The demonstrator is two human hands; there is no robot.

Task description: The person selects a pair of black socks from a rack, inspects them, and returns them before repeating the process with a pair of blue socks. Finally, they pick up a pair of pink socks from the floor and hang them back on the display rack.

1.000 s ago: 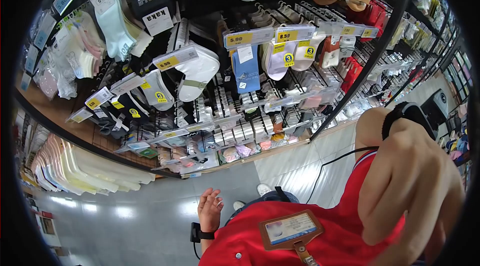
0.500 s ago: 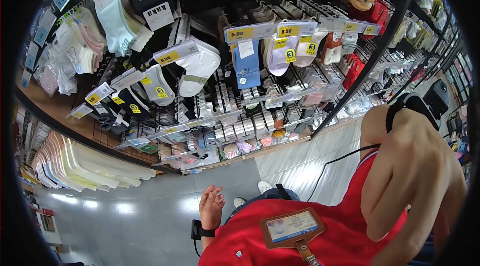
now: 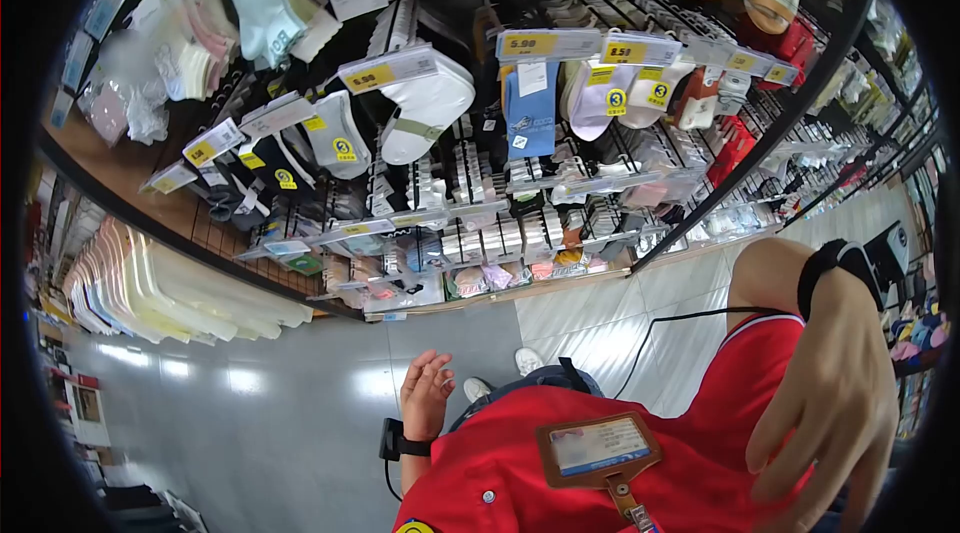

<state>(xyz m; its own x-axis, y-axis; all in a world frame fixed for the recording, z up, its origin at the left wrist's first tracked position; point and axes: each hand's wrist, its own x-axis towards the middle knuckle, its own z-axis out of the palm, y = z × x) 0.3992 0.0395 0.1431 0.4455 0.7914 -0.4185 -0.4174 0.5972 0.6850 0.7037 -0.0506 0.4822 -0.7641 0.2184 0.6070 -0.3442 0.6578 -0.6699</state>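
Observation:
At the lower centre, beside the red shirt [image 3: 480, 453], my left hand [image 3: 427, 395] is raised with loosely curled fingers apart and nothing in it. A black strap with a small device circles that wrist. Large and close to the camera on the right, my right hand [image 3: 835, 393] hangs over the red sleeve, fingers spread downward, holding nothing visible. Its wrist bears a black band with a device [image 3: 850, 268]. A brown badge holder [image 3: 600, 450] lies on the chest between the hands.
A sock rack spans the top, with white socks [image 3: 430, 108], blue socks [image 3: 530, 113] and price tags [image 3: 548, 45]. Pale hanging items [image 3: 170, 283] are at left. A black rack post [image 3: 770, 133] slants at right. Grey floor [image 3: 300, 413] shows below; a black cable runs to the right arm.
The shelf view has shifted right and slightly up. My right hand has moved lower in view, its fingers now more spread. My left hand looks nearly the same.

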